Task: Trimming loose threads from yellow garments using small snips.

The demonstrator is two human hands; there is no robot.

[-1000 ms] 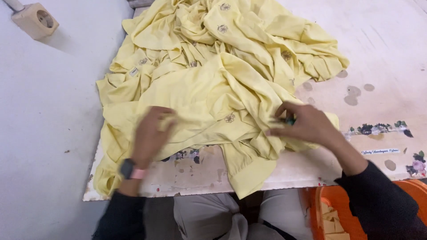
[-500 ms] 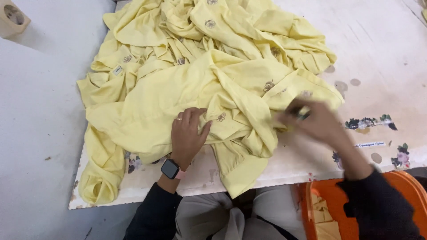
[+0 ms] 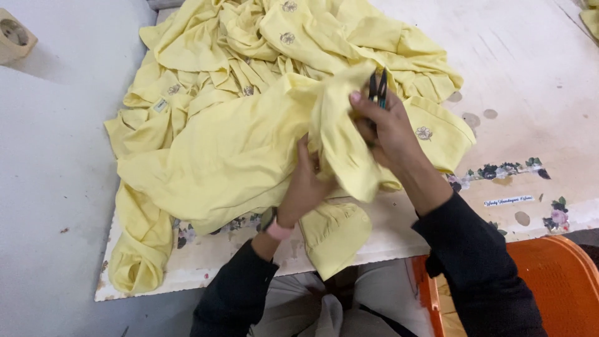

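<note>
A heap of pale yellow garments point(image 3: 249, 93) with small embroidered flowers lies on a worn white board point(image 3: 530, 75). My left hand point(image 3: 306, 187) grips a fold of the top yellow garment point(image 3: 231, 156) from below. My right hand point(image 3: 387, 128) pinches the same raised fold and also holds small dark thread snips point(image 3: 377, 86), whose tips point up above the fingers. A yellow cuff point(image 3: 334, 234) hangs over the board's near edge. A pink-strapped watch point(image 3: 274, 228) sits on my left wrist.
An orange plastic chair or crate point(image 3: 549, 281) stands at the lower right. A beige wall socket point(image 3: 15, 37) sits on the grey surface at the upper left. Flower stickers point(image 3: 499, 170) mark the board's right side. My lap is under the board's edge.
Both hands came together at the middle and lifted a fold of the top garment. My left hand turned palm-up under the cloth; the right hand rose with the snips.
</note>
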